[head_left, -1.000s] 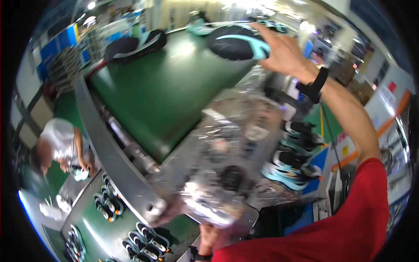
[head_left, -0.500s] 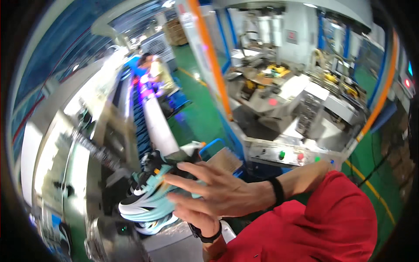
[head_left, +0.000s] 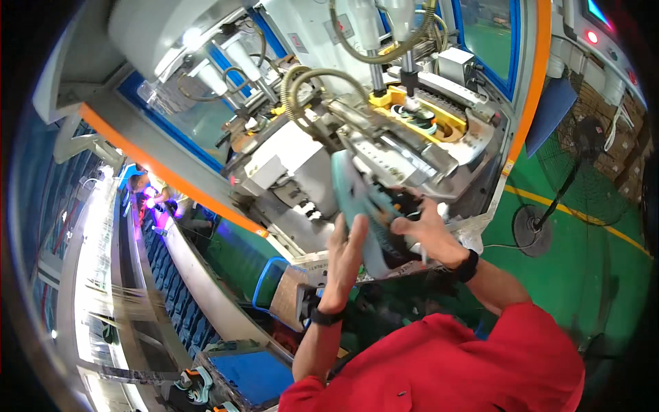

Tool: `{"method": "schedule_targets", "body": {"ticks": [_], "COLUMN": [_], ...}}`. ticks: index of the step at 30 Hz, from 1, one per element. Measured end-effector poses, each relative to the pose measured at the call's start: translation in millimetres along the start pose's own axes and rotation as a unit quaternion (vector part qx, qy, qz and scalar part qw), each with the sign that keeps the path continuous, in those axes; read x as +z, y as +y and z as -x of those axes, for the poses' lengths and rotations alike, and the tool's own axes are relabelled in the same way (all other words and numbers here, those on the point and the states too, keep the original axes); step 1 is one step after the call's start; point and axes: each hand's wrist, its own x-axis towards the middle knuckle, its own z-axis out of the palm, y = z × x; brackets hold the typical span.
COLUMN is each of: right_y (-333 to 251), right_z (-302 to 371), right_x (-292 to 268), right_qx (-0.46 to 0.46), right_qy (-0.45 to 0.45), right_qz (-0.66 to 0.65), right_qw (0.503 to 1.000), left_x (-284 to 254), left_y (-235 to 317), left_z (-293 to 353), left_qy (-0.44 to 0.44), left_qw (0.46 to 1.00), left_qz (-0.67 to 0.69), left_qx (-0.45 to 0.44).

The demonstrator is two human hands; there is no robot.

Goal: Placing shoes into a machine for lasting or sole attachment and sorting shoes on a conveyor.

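The left hand (head_left: pixel 341 264) cupped the sole side of one teal shoe (head_left: pixel 369 230) by the machine's (head_left: pixel 473 226) near edge; the right hand (head_left: pixel 434 235) gripped its dark upper. This seemed a two-handed orienting step, the next move calling for steady hold. One more shoe (head_left: pixel 427 126) sat in a yellow fixture (head_left: pixel 458 126) toward the right edge.

Floor: green (head_left: pixel 570 295), yellow line across it, round fan base (head_left: pixel 533 233) standing there | Machine bed (head_left: pixel 478 147): yellow fixture (head_left: pixel 382 99), one shoe (head_left: pixel 417 119) in it
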Motion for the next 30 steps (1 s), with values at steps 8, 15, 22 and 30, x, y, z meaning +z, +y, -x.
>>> {"method": "schedule_targets", "body": {"ticks": [8,15,22,30], "right_y": [-3.9,-21.3,-22.2,30.8], "right_z": [-43.6,-43.5,-157.5,-363.0], "right_x": [-178.0,-178.0,-183.9,-96.7], "right_qx": [-0.096,-0.09,-0.066,0.164], "right_qy": [0.26,0.342,0.301,0.046], "right_qz": [0.142,0.242,0.392,0.603], "right_qw": [0.95,0.904,0.867,0.78], "left_x": [82.7,96.1,8.5,-87.1], "left_y": [-112.3,-190.4,-195.2,-57.2], "left_z": [-238.3,-380.2,-379.7,-134.5], "left_qy": [0.016,0.159,0.207,0.007], "left_qw": [0.995,0.937,0.95,0.958], "left_qz": [-0.087,-0.301,-0.223,0.198], "left_qx": [-0.036,-0.072,-0.067,-0.207]}}
